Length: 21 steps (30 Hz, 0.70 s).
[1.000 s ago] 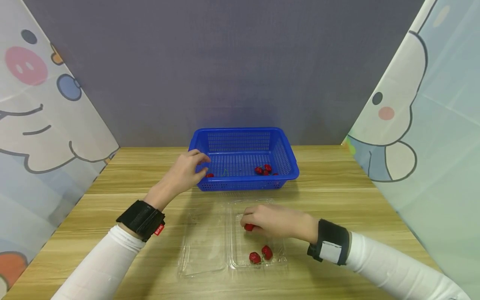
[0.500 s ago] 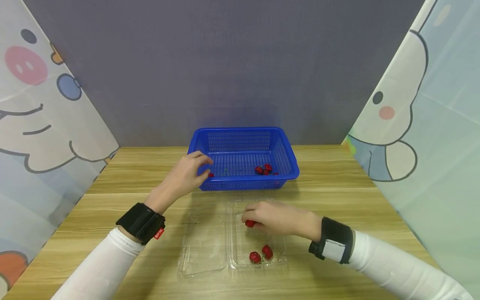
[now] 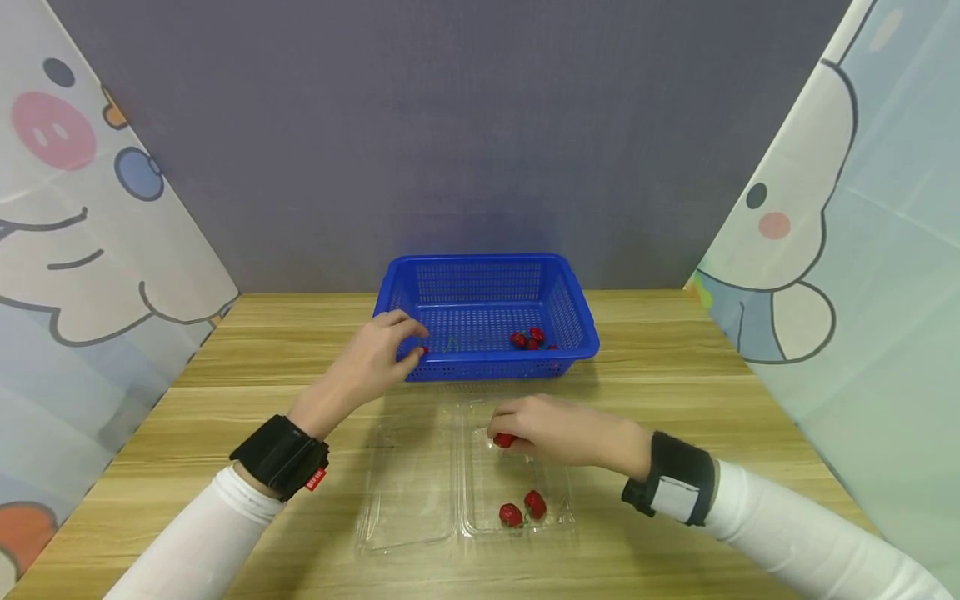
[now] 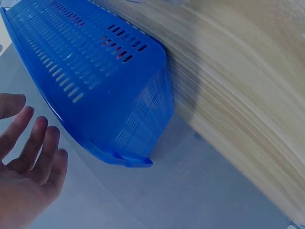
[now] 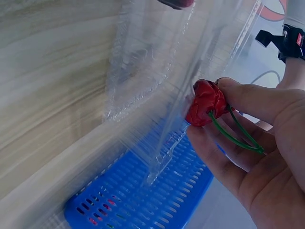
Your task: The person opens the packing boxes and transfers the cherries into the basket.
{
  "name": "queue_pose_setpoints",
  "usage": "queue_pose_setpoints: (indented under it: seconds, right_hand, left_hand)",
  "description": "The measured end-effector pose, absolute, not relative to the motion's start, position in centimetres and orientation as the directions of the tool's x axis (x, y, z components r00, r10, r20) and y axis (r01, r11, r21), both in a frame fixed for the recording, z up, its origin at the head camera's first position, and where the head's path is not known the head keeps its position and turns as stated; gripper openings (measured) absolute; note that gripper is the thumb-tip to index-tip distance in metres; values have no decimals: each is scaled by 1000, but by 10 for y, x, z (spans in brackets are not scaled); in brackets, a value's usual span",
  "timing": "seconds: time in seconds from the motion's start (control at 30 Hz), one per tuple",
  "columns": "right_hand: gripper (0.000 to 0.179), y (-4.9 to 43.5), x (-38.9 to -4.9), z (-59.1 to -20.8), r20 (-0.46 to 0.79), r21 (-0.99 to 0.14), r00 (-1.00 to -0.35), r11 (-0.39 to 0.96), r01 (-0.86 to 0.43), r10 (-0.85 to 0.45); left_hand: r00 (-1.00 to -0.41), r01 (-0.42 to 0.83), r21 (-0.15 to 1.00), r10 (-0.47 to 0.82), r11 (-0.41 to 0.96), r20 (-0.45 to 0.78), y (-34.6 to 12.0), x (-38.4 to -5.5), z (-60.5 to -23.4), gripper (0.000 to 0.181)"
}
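Note:
My right hand (image 3: 551,429) pinches a pair of red cherries (image 5: 206,104) with joined green stems (image 5: 236,136) between thumb and fingertips. It is over the right half of a clear hinged plastic box (image 3: 420,500). Two more cherries (image 3: 522,509) lie at the near end of that half. My left hand (image 3: 367,358) hovers at the left front corner of a blue plastic basket (image 3: 480,357). Its fingers are loosely bent, and the left wrist view shows nothing between them. Just beyond the left thumb, a bit of red (image 3: 425,350) shows inside the basket, mostly hidden.
Several red cherries (image 3: 528,338) lie at the basket's right front, and a green stem (image 3: 451,342) shows farther left. The basket stands on a wooden table (image 3: 660,367) before a grey panel (image 3: 480,133). Printed cartoon sheets (image 3: 787,217) flank both sides.
My right hand has moved slightly away from me and to the right with the cherries. The left hand has shifted slightly right and toward me, covering more of the red in the basket corner.

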State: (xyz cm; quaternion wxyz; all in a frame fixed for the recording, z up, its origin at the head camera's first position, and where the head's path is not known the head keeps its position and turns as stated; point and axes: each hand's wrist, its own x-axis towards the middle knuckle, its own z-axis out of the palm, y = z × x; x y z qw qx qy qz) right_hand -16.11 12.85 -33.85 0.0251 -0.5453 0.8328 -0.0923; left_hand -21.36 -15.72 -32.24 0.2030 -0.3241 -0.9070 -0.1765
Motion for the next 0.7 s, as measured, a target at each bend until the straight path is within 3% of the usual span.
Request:
queue_pose_setpoints:
  seconds: [0.57, 0.7]
  right_hand:
    - [14, 134, -165, -326, 102, -139, -419, 404, -904, -902]
    - [15, 135, -168, -323, 107, -131, -424, 410, -902, -899]
  left_hand:
    - [-632, 712, 118, 559, 692, 536, -154, -203, -322, 13]
    - [-644, 702, 119, 555, 702, 527, -152, -200, -322, 14]
